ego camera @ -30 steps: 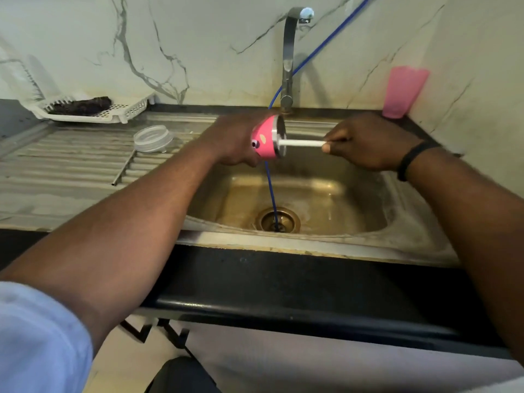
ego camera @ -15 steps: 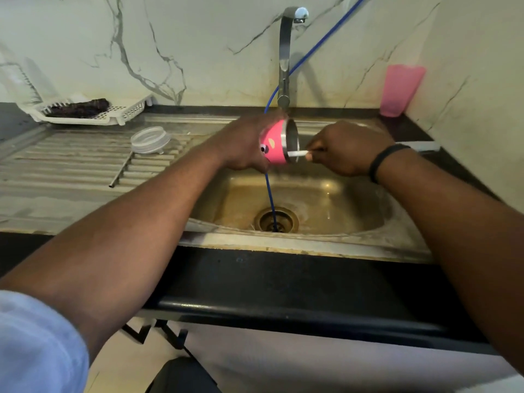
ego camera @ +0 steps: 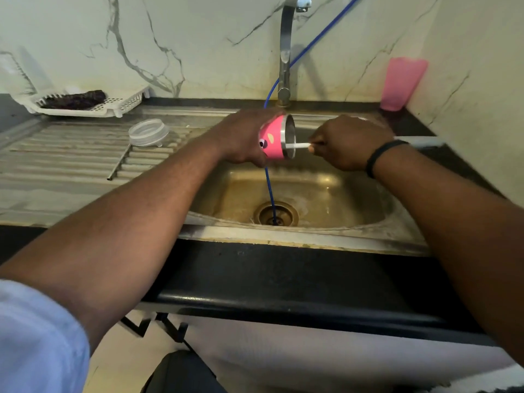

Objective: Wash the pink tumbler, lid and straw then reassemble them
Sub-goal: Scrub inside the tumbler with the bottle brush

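Upper left of frame: a white tray [ego camera: 113, 107] is being kept by the wall; right of it, the clear lid [ego camera: 148, 132] and metal straw [ego camera: 119, 163] are lying on the drainboard. Centre: the pink tumbler [ego camera: 273, 139] is being gripped sideways over the sink [ego camera: 354, 222] by the left hand [ego camera: 241, 137]. A white brush handle [ego camera: 297, 146] is being pinched at its mouth by the right hand [ego camera: 348, 141]. Upper right: a pink cup [ego camera: 402, 83] is standing.

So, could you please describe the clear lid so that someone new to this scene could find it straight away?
Start at the steel sink and look to the ribbed draining board on its left. The clear lid lies there, in front of the white tray and touching the top end of the metal straw. It is the only round, see-through piece there.
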